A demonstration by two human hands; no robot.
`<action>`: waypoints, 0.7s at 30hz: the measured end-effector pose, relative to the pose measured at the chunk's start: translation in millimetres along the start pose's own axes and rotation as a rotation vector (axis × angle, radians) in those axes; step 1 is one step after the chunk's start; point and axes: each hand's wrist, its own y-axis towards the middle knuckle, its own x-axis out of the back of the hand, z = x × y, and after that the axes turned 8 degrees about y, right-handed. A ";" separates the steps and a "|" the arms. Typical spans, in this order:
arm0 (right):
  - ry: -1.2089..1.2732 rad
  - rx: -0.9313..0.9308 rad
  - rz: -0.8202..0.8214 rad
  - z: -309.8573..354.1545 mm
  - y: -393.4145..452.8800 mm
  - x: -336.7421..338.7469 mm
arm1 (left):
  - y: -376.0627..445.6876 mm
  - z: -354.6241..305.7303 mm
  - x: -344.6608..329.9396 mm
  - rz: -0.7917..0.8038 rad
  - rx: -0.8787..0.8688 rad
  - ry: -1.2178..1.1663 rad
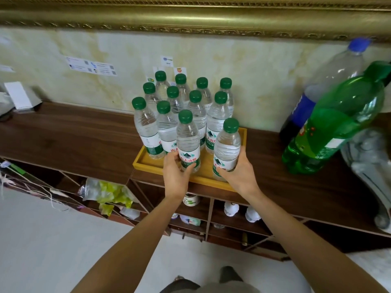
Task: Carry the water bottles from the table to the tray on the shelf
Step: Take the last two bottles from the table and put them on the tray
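Bottles stand upright at the tray's [148, 163] front edge, the left hand [176, 172] curled round one bottle [188, 142] and the right hand [239, 172] round another [227, 144] nearer the front right corner, both ready to lower straight down.

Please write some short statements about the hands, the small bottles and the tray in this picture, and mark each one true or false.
1. Each hand, the left hand and the right hand, grips one small clear green-capped water bottle. True.
2. The shallow yellow wooden tray lies on the floor. False: it sits on the dark wooden shelf.
3. The small bottles have red caps. False: green.
4. A large green plastic soda bottle stands right of the tray. True.
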 end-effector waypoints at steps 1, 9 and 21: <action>-0.003 0.003 0.000 -0.3 0.1 0.4 | 0.8 -1.9 -2.3 -0.008 0.016 -0.019; -0.014 0.011 0.005 -5.9 2.0 1.9 | 3.6 -10.9 -11.5 -0.069 0.054 -0.015; -0.121 -0.061 -0.032 -38.4 -6.6 -0.8 | -8.3 29.6 17.7 0.081 -0.305 0.587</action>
